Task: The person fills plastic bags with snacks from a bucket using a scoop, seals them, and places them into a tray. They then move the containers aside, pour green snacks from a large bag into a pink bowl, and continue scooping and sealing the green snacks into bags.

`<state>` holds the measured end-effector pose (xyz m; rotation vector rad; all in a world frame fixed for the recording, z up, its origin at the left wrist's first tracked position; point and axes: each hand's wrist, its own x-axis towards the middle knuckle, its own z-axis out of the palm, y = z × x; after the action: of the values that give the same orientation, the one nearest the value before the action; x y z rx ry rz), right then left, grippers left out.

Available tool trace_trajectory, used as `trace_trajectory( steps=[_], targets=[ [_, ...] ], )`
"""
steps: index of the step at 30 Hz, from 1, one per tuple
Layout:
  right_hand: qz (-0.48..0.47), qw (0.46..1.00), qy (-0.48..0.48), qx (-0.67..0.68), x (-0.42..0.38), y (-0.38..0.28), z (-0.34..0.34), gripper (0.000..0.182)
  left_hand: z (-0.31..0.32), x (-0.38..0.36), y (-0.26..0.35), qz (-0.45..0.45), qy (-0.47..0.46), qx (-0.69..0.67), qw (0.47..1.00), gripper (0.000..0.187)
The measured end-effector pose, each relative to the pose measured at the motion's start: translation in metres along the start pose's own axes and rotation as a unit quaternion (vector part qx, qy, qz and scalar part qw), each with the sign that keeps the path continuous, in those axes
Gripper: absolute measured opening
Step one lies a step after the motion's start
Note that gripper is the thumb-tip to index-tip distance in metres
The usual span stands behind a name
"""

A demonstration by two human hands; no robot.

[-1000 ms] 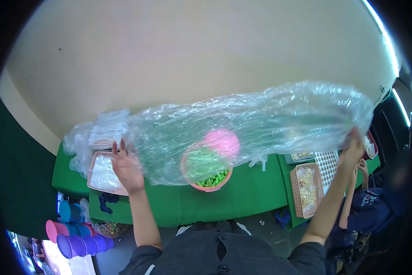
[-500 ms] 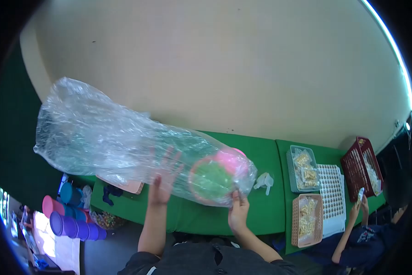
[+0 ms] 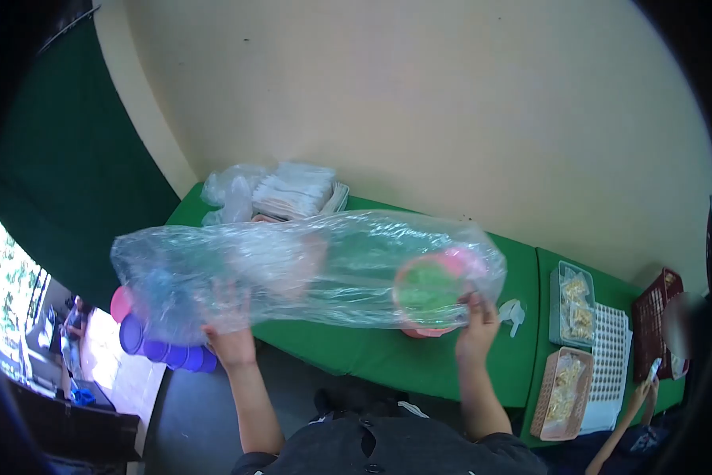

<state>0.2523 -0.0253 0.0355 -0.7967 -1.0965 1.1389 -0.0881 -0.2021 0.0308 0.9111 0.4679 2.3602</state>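
Observation:
A long, clear plastic bag (image 3: 356,245) stretches crosswise in front of me, above the table. My right hand (image 3: 476,332) pinches its lower edge near the right end. Under the left part of the film is my left hand (image 3: 233,336), its fingers stretched upward and seen blurred through the plastic; the thumb shows at the edge. Behind the bag, close to my right hand, a round pink-rimmed basket (image 3: 429,332) with a green inside shows through, with something bright pink beside it. Just right of my right hand lies a small white scoop-like item (image 3: 512,315) on the green cloth.
White folded stacks (image 3: 296,190) and plastic bags (image 3: 237,190) lie at the back left. To the right are a teal basket (image 3: 558,317), a peach basket (image 3: 542,412) with packets, a dotted sheet (image 3: 611,356) and a maroon crate (image 3: 647,309). Another person's hand (image 3: 647,389) holds a small item.
The bag has swung down at its left end and now lies more level, uncovering the white stacks behind. My left hand has moved left along it. My right hand keeps its pinch.

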Motion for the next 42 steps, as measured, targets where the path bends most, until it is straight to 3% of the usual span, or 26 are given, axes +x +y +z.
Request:
trace_trajectory(
  steps=[2, 3, 4, 6, 9, 10, 13, 15, 20, 22, 28, 30, 32, 36, 38, 40, 42],
  targets=[
    [-0.044, 0.998, 0.032, -0.006, 0.015, -0.024, -0.019, 0.02, -0.032, 0.008, 0.015, 0.077, 0.157, -0.015, 0.984, 0.092],
    [-0.086, 0.994, 0.048, -0.043, 0.026, -0.039, -0.031, 0.02, -0.045, 0.014, 0.015, 0.078, 0.177, 0.012, 0.981, 0.08],
    [-0.127, 0.986, 0.065, -0.081, 0.035, -0.055, -0.044, 0.019, -0.046, 0.019, 0.012, 0.072, 0.171, 0.009, 0.983, 0.08],
    [-0.124, 0.986, 0.107, -0.031, 0.044, -0.091, -0.066, 0.021, -0.035, 0.032, -0.01, -0.007, 0.154, 0.189, 0.97, 0.068],
    [-0.219, 0.959, 0.15, -0.103, 0.052, -0.146, -0.111, 0.023, -0.021, 0.041, -0.062, -0.214, 0.052, 0.175, 0.96, 0.035],
    [-0.252, 0.948, 0.147, -0.13, 0.053, -0.167, -0.125, 0.024, -0.006, 0.042, -0.084, -0.224, 0.034, 0.227, 0.947, 0.02],
    [-0.291, 0.914, 0.17, -0.227, 0.047, -0.235, -0.154, 0.025, 0.018, 0.035, -0.155, -0.256, -0.046, 0.245, 0.934, 0.02],
    [-0.308, 0.87, 0.158, -0.351, 0.043, -0.281, -0.164, 0.025, 0.039, 0.025, -0.188, -0.175, -0.163, 0.462, 0.854, 0.022],
    [-0.282, 0.798, 0.126, -0.518, 0.062, -0.361, -0.146, 0.033, 0.066, -0.015, -0.257, -0.28, -0.235, 0.427, 0.827, 0.022],
    [-0.224, 0.845, 0.053, -0.483, 0.068, -0.37, -0.114, 0.043, 0.079, -0.032, -0.264, -0.321, -0.249, 0.429, 0.807, 0.022],
    [-0.24, 0.835, -0.014, -0.496, 0.087, -0.386, -0.082, 0.046, 0.088, -0.065, -0.271, -0.37, -0.233, 0.365, 0.822, 0.025],
    [-0.258, 0.837, -0.021, -0.483, 0.097, -0.382, -0.083, 0.041, 0.085, -0.069, -0.273, -0.36, -0.233, 0.361, 0.828, 0.026],
    [-0.289, 0.817, -0.088, -0.491, 0.103, -0.373, -0.069, 0.034, 0.082, -0.073, -0.274, -0.348, -0.23, 0.356, 0.836, 0.026],
    [-0.294, 0.818, -0.043, -0.493, 0.1, -0.378, -0.051, 0.027, 0.083, -0.067, -0.274, -0.368, -0.221, 0.384, 0.818, 0.028],
    [-0.341, 0.794, -0.076, -0.498, 0.11, -0.37, -0.05, 0.026, 0.081, -0.065, -0.272, -0.375, -0.23, 0.4, 0.804, 0.028],
    [-0.287, 0.817, -0.039, -0.498, 0.11, -0.374, -0.048, 0.022, 0.084, -0.063, -0.268, -0.374, -0.211, 0.38, 0.819, 0.029],
    [-0.319, 0.788, -0.038, -0.526, 0.12, -0.373, -0.055, 0.02, 0.071, -0.066, -0.279, -0.375, -0.213, 0.381, 0.818, 0.029]
  ],
)
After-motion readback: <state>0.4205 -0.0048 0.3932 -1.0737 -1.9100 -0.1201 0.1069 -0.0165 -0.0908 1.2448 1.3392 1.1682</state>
